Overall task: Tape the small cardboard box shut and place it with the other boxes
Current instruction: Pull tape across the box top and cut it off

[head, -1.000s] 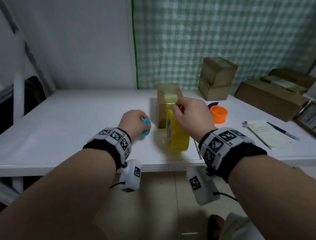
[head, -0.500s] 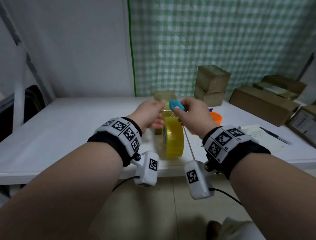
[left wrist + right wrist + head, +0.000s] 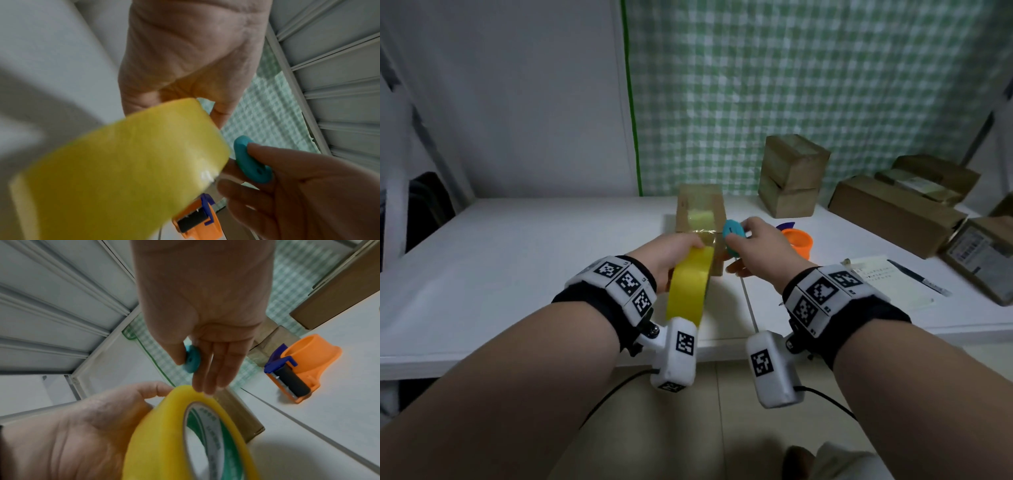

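Note:
The small cardboard box stands mid-table with clear tape along its top. My left hand grips the yellow tape roll and holds it tilted just in front of the box, with a strip of tape stretched from box to roll. My right hand pinches a teal cutter between thumb and forefinger, right beside that strip. The wrist views show the roll and the cutter close together. The other fingers are straight.
Two stacked cardboard boxes stand at the back right, with longer boxes further right. An orange tape dispenser lies right of the small box. A notepad and a pen lie near the front right edge.
The teal cutter passed from my left hand to my right. My left hand took the tape roll and lifted it off the table, drawing tape out from the box.

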The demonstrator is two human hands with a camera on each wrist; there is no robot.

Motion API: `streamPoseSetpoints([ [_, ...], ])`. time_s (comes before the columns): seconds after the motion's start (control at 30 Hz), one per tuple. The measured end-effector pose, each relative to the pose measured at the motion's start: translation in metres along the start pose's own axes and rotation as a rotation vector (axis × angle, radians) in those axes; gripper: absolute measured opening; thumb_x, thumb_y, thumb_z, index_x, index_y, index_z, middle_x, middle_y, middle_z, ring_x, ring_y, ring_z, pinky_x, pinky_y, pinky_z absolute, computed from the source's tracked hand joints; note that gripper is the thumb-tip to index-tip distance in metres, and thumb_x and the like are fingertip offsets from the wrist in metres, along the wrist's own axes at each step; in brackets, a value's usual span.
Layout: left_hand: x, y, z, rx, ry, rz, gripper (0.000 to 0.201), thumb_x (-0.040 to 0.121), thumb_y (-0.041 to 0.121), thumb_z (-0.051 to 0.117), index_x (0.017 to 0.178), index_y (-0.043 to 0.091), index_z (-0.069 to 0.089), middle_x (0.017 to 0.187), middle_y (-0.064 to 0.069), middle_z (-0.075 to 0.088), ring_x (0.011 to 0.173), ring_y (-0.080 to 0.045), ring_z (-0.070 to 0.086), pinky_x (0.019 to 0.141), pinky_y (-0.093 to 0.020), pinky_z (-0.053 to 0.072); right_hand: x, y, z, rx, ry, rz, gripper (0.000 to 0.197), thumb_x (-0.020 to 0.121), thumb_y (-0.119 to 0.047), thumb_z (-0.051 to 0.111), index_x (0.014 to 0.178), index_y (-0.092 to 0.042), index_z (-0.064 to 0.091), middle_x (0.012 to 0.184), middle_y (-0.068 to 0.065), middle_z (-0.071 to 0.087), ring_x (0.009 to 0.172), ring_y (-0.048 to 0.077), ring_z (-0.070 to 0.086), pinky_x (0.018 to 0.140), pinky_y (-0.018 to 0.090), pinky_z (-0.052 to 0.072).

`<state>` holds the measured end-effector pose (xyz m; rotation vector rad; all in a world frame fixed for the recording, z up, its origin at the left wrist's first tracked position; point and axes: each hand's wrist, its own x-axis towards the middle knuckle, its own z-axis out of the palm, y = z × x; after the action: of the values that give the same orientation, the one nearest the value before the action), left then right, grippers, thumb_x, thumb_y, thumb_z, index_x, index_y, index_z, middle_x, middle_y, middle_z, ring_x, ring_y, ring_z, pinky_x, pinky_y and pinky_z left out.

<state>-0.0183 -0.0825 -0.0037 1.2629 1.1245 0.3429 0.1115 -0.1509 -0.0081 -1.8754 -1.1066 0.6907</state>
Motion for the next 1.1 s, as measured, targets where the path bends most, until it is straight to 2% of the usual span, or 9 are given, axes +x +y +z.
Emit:
streamPoseSetpoints([
  [0.07,-0.003,-0.001,-0.009,0.060,0.061,-0.004,0.011,0.090,0.020,0.053,0.081,0.013,0.053,0.077,-0.012,0.062,0.066,-0.026,0.059,0.067,-0.033,0.050,0.004,0.000,0.003,-0.016,0.077,-0.083,0.036,0.092,-0.022,0.047,0.127,-0.025,0.046,0.104,0.016,0.070,0.082,0.032,0.071,0.069,0.039,0.060],
  [0.13,-0.007,-0.001,-0.019,0.111,0.104,-0.016,0.013,0.088,0.022,0.055,0.080,0.012,0.055,0.076,-0.012,0.062,0.064,-0.027,0.058,0.065,-0.031,0.048,0.008,-0.002,0.007,-0.066,0.148,-0.224,0.043,0.091,-0.018,0.046,0.131,-0.034,0.049,0.114,0.015,0.068,0.094,0.032,0.069,0.083,0.042,0.057],
  [0.27,-0.013,-0.002,-0.041,0.173,0.138,-0.052,0.014,0.085,0.025,0.058,0.080,0.012,0.057,0.077,-0.014,0.063,0.067,-0.029,0.058,0.068,-0.033,0.048,0.016,-0.012,0.020,-0.272,0.129,-0.383,0.037,0.095,-0.013,0.042,0.120,-0.025,0.066,0.118,0.009,0.070,0.107,0.026,0.064,0.092,0.033,0.049],
  [0.47,-0.009,-0.010,-0.053,0.174,0.076,-0.096,0.019,0.085,0.030,0.059,0.087,0.012,0.059,0.083,-0.015,0.065,0.073,-0.031,0.061,0.079,-0.038,0.050,0.033,-0.013,0.046,-0.531,0.086,-0.364,0.033,0.095,-0.017,0.044,0.120,-0.021,0.066,0.119,0.012,0.067,0.109,0.031,0.060,0.088,0.037,0.049],
  [0.63,-0.001,-0.013,-0.060,0.180,0.002,-0.100,0.024,0.086,0.034,0.059,0.097,0.013,0.061,0.088,-0.015,0.067,0.077,-0.032,0.063,0.076,-0.038,0.052,0.044,-0.006,0.061,-0.588,0.120,-0.351,0.034,0.093,-0.030,0.051,0.122,-0.020,0.064,0.120,0.014,0.059,0.116,0.034,0.047,0.094,0.041,0.043],
  [0.77,0.000,-0.014,-0.063,0.165,-0.039,-0.083,0.018,0.089,0.030,0.056,0.092,0.012,0.061,0.083,-0.013,0.065,0.070,-0.027,0.061,0.067,-0.033,0.051,0.051,-0.005,0.064,-0.595,0.118,-0.367,0.033,0.090,-0.035,0.056,0.116,-0.021,0.067,0.119,0.011,0.057,0.114,0.033,0.046,0.093,0.041,0.041],
  [0.9,0.003,-0.015,-0.061,0.178,-0.053,-0.055,0.026,0.090,0.027,0.055,0.107,0.008,0.060,0.092,-0.016,0.065,0.076,-0.029,0.061,0.074,-0.036,0.052,0.054,-0.001,0.064,-0.605,0.109,-0.409,0.032,0.089,-0.036,0.059,0.115,-0.018,0.067,0.117,0.011,0.057,0.113,0.033,0.046,0.092,0.040,0.039],
  [1.0,0.003,-0.016,-0.058,0.212,-0.052,-0.052,0.016,0.092,0.023,0.052,0.093,0.010,0.060,0.083,-0.013,0.063,0.069,-0.025,0.059,0.068,-0.032,0.051,0.055,0.001,0.062,-0.621,0.109,-0.430,0.034,0.089,-0.037,0.058,0.116,-0.018,0.066,0.117,0.011,0.056,0.113,0.032,0.046,0.093,0.040,0.039],
  [1.1,0.001,-0.016,-0.056,0.259,-0.034,-0.053,0.017,0.093,0.023,0.051,0.089,0.009,0.060,0.084,-0.014,0.062,0.075,-0.028,0.059,0.077,-0.036,0.051,0.056,0.001,0.062,-0.644,0.100,-0.446,0.036,0.088,-0.040,0.059,0.115,-0.016,0.067,0.115,0.011,0.057,0.112,0.031,0.048,0.093,0.040,0.040],
])
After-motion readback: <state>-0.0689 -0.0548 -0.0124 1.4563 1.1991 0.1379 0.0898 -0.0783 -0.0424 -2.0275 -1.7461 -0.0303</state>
